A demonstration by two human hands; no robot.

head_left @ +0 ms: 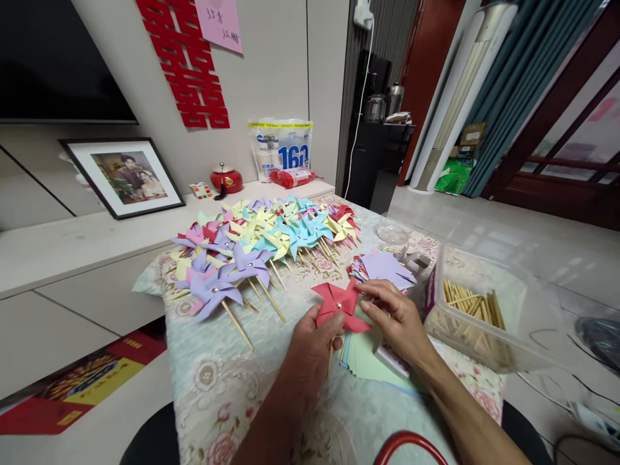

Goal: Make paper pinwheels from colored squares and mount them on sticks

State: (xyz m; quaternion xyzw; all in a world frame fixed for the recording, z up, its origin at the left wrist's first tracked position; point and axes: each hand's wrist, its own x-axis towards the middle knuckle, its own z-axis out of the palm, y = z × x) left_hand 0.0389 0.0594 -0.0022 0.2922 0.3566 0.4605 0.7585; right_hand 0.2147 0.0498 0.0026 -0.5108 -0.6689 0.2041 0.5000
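My left hand (310, 345) is closed round a red paper pinwheel (339, 302), its thumb lying on the front near the silver centre pin. Part of the pinwheel's wooden stick (330, 361) shows below that hand. My right hand (394, 316) is beside the pinwheel's right blades, fingers bent and a little apart, with nothing visible in them; whether a fingertip touches the paper is unclear. Pale green paper sheets (368, 363) lie under the hands, along with a small white object (391, 359) partly covered by my right hand. Finished pinwheels (290, 234) in several colours are heaped at the table's far left.
A clear plastic box (438, 294) of wooden sticks (477, 307) stands at the right edge of the cloth-covered table (208, 400). Purple paper squares (387, 268) lie behind my right hand. A red curved handle (411, 439) shows at the near edge. Cables (547, 394) cross the floor.
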